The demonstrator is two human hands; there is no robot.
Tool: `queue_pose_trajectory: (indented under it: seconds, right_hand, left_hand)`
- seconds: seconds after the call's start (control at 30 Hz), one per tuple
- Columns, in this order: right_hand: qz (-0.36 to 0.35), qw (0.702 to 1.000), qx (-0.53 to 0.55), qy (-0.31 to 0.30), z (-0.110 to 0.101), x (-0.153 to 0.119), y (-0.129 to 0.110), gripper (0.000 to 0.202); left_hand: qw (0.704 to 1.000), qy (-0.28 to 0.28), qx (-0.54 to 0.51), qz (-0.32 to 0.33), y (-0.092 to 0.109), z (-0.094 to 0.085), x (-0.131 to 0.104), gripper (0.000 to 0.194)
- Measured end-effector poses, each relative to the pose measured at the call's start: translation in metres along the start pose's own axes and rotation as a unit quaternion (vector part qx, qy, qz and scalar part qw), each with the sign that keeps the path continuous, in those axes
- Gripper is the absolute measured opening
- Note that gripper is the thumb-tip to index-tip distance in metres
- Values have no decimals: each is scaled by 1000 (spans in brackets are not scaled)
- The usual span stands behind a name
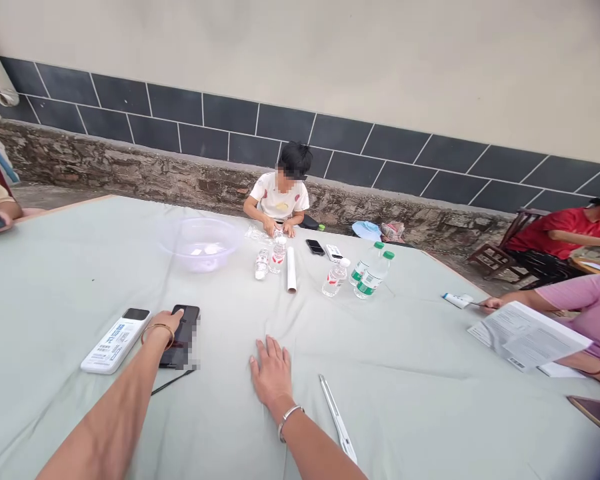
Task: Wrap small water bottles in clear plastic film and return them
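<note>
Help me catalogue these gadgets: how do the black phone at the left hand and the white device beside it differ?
The phone is black, while the white device has blue print and a dark panel at its far end. The left hand is on the phone; no fingers touch the white device. In the picture, the white device lies more slanted than the phone. Both lie flat on the table.

Outdoor sitting area: drainpipe (pixel 5 83), stone footing (pixel 105 158)
</note>
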State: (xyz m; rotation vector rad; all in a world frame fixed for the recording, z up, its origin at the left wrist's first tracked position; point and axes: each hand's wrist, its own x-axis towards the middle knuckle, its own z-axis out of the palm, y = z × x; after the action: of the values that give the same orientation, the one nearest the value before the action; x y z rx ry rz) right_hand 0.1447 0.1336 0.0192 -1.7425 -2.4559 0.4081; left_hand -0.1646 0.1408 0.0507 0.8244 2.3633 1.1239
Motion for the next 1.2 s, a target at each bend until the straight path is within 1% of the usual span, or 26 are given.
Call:
queue_pose_trajectory:
  seconds: [0.1, 0.13, 0.2, 0.23, 0.3, 0.33, 0.43, 0.5, 0.57, 0.67, 0.8, 0.87, 0.93, 1.0, 1.07, 1.2]
  right_hand:
    - [-4, 1000, -3, 3, 0, 0, 0, 54]
    - [-5, 1000, -5, 4, -1, 0, 0, 54]
    - [-7, 1000, -7, 5, -1, 0, -1, 53]
    - [-7, 1000, -8, 5, -1, 0, -1, 53]
    - [-7, 1000, -8, 3, 0, 1, -1, 53]
    - [-7, 1000, -8, 3, 0, 1, -1, 53]
    - [-7, 1000, -5, 2, 1, 1, -1, 53]
    - [-8, 1000, -4, 2, 1, 1, -2, 53]
    - [-11, 1000, -4, 5, 0, 1, -2, 53]
    - [-18, 1000, 0, 11, -1, 1, -3, 54]
    - [-13, 1000, -6, 9, -2, 2, -5, 53]
    - [-12, 1000, -12, 5, -3, 2, -7, 54]
    - [-12, 1000, -12, 4, -4, 2, -7, 54]
    - [-10, 1000, 0, 11, -6, 2, -7, 54]
    - [-6, 999, 24, 23, -8, 1, -6, 54]
    - [-4, 997, 72, 30, -15, 1, -1, 53]
  left_hand:
    - [995, -24, 63, -74, 6, 0, 0, 62]
    - [991, -35, 89, -89, 8, -1, -1, 66]
    - [985, -53, 130, -100, 11, -4, -5, 72]
    - [984, -57, 142, -96, 13, -6, -9, 74]
    - [985, -45, 154, -66, 17, -10, -18, 74]
    - [986, -32, 160, -38, 19, -11, -26, 72]
    - [984, 21, 149, 91, 21, -15, -58, 65]
    - [978, 31, 127, 162, 17, -18, -85, 63]
    - [972, 8, 126, 199, 5, -24, -111, 63]
    - [962, -30, 163, 215, -26, -37, -141, 64]
    - [949, -30, 243, 198, -81, -58, -160, 69]
    - [937, -42, 294, 185, -108, -68, -167, 72]
    - [922, -59, 340, 174, -129, -75, -174, 76]
    - [911, -69, 372, 165, -144, -78, -181, 79]
    - [904, -71, 391, 157, -153, -77, -188, 82]
    - [898, -77, 408, 147, -161, -71, -198, 83]
